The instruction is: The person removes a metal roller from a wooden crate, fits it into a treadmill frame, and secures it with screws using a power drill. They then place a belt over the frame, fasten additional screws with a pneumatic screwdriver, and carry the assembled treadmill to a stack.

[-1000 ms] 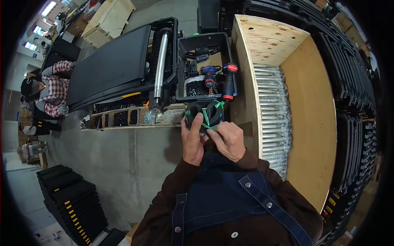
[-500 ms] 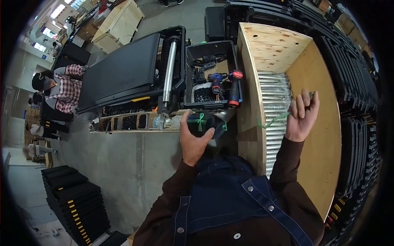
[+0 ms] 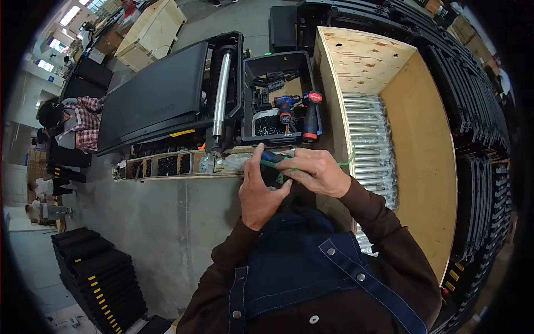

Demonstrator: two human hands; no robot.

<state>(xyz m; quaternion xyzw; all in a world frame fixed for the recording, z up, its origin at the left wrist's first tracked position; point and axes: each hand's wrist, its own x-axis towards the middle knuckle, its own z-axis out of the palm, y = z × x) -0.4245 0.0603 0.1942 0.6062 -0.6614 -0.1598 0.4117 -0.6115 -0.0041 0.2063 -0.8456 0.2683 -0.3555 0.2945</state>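
My left hand [image 3: 258, 186] is wrapped around a dark bundle [image 3: 270, 174] tied with green strips, its thumb and fingers on opposite sides. What the bundle is made of is hard to make out, since my hands cover much of it. My right hand [image 3: 312, 171] is closed at the bundle's right side, its fingertips pinching a green strip [image 3: 350, 157] whose loose end trails out to the right past the knuckles. Both hands meet just below a grey bin [image 3: 248, 125].
The bin holds a cordless drill [image 3: 286, 109], a red-and-black tool [image 3: 312, 117] and black parts. A wooden crate [image 3: 425, 156] with wrapped metal rollers [image 3: 364, 136] stands right. A treadmill [image 3: 156, 97] and a tray of fasteners [image 3: 167, 167] lie left. A person [image 3: 78, 122] works beyond.
My right hand has come down and left from over the crate to the bundle, bringing the green strip with it. My left hand keeps its hold. The view has shifted slightly.
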